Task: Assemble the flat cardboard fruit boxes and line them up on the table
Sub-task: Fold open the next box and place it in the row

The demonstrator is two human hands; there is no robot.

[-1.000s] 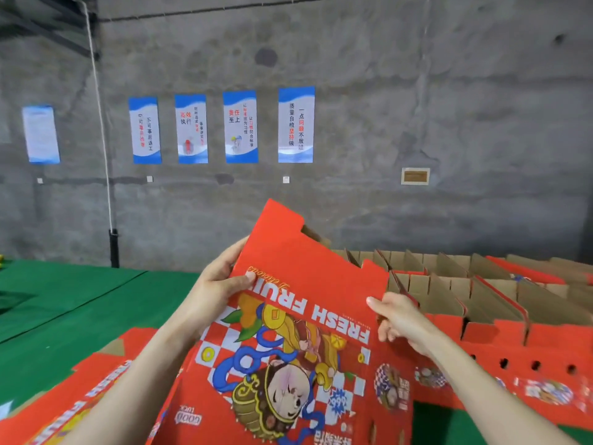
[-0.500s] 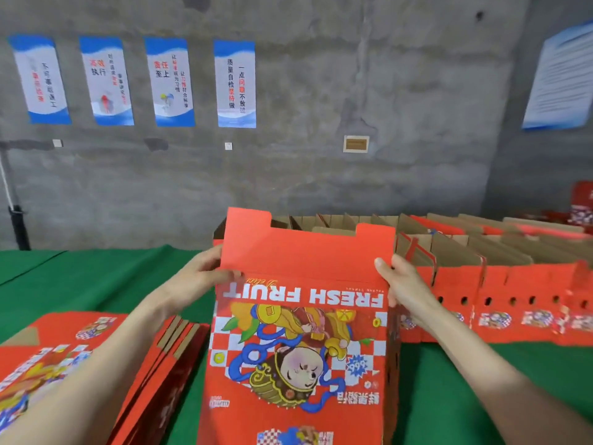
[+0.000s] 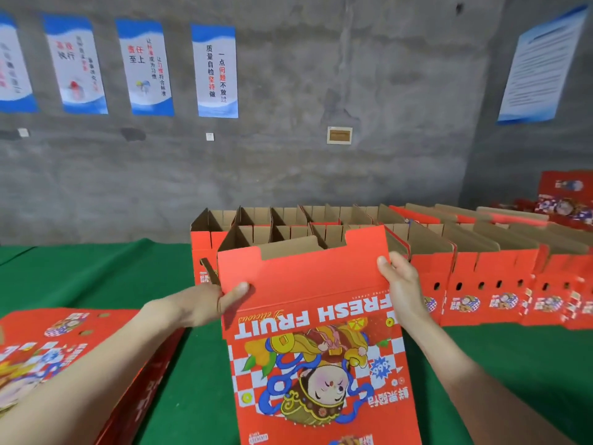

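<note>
On the left hand (image 3: pixel 205 305) the thumb presses the red front of the box (image 3: pixel 314 332) at its left edge. The other fingers are hidden behind the panel, so I judge it a pinch. The right hand (image 3: pixel 402 285) curls round the opposite edge, its fingers (image 3: pixel 385 264) clamped on the cardboard near the top flap's fold.

Holding both side edges at that height probably lets the person square the sleeve open and steer it into place.

The box stands upright at centre frame, its print upside down to the camera and brown lining showing at the top. Its base runs off the bottom of the frame.

Just behind it, from centre to the right edge, the finished boxes (image 3: pixel 487 277) stand in rows with open tops. This one looks bound for the left end of the near row.

A stack (image 3: pixel 57 345) of flats lies at lower left on the green table (image 3: pixel 128 277), within reach for the next pick.
</note>
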